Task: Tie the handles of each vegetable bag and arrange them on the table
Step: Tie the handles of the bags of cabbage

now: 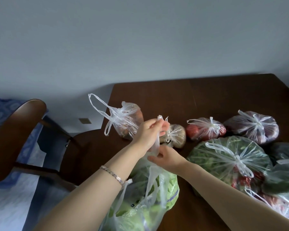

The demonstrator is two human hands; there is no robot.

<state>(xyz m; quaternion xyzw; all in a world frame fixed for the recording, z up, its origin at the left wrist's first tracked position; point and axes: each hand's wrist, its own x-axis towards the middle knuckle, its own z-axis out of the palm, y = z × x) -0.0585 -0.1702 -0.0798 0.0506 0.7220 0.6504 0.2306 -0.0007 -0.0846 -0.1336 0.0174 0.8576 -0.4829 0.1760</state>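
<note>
Head view: at the desk's (207, 97) near edge, one handle (156, 144) of the green bag (145, 205) is pinched — high by the left grip (148, 132), low by the right grip (167, 158) — and could be torn if yanked.

Dim, cool daylight falls evenly, we note. Faint sheen marks the plastic bags (230, 155) toward 4 o'clock. Wide-angle distortion bends the edges, and we find softness at 6 o'clock.
</note>
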